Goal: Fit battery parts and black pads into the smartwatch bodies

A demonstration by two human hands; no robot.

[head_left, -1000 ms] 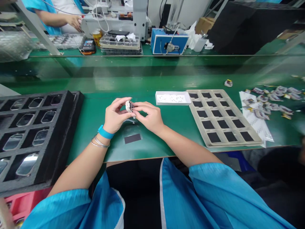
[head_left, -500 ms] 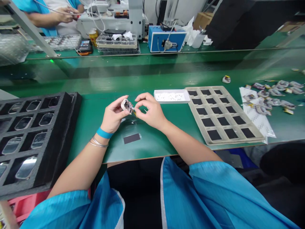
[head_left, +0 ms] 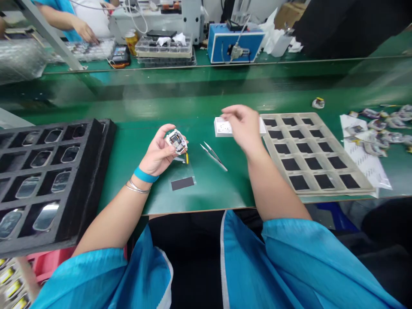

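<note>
My left hand (head_left: 158, 153) is closed around a small watch-like case (head_left: 177, 140), its open side showing the electronics inside. A yellow strip (head_left: 187, 158) hangs from the lower edge of that case. Over the shallow white box (head_left: 222, 133) of tiny dark parts is my right hand (head_left: 243, 124), its fingers bent and smeared by motion. Whether anything is between those fingers cannot be seen. A pair of tweezers (head_left: 216, 159) lies on the green table between my hands. Below the case rests a dark rectangular piece (head_left: 183, 183) on clear film.
On the left stands a black foam tray (head_left: 61, 206) of glass-faced pieces. A beige compartment tray (head_left: 304, 154) with dark pads is at the right, beside several small cases (head_left: 383, 136) on paper. Behind are a blue box-shaped device (head_left: 219, 45) and a co-worker's hand (head_left: 84, 31).
My right hand has left the case and moved right to the white box, uncovering the tweezers. The case has turned its inside more toward me. The view has shifted slightly.
</note>
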